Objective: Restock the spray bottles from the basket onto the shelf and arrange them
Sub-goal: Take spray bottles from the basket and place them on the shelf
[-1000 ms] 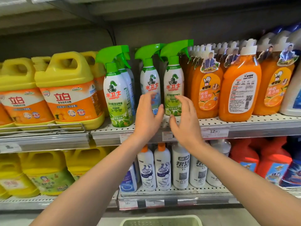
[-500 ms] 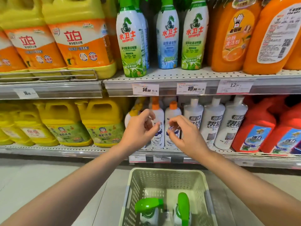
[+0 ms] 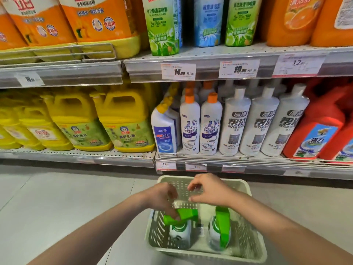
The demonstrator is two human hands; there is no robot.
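Observation:
A pale green perforated basket (image 3: 254, 236) stands on the floor below the shelves. Two white spray bottles with green trigger heads stand upright in it: the left one (image 3: 180, 224) and the right one (image 3: 219, 228). My left hand (image 3: 162, 197) hangs over the left bottle, fingertips touching its green trigger head, fingers curled but not closed around it. My right hand (image 3: 210, 190) hovers above the basket's middle, fingers loosely apart, holding nothing. Three more spray bottles (image 3: 164, 25) stand on the upper shelf (image 3: 210, 54), with only their lower bodies in view.
Yellow and orange detergent jugs (image 3: 99, 22) fill the upper shelf's left; orange bottles (image 3: 286, 20) stand on its right. The lower shelf (image 3: 248, 165) carries yellow jugs, white toilet cleaner bottles (image 3: 236, 123) and red bottles. Grey tiled floor (image 3: 57, 197) surrounds the basket.
Both hands have dropped from the upper shelf down into the basket. My view has tilted downward, and the left fingertips now touch the left bottle's trigger head.

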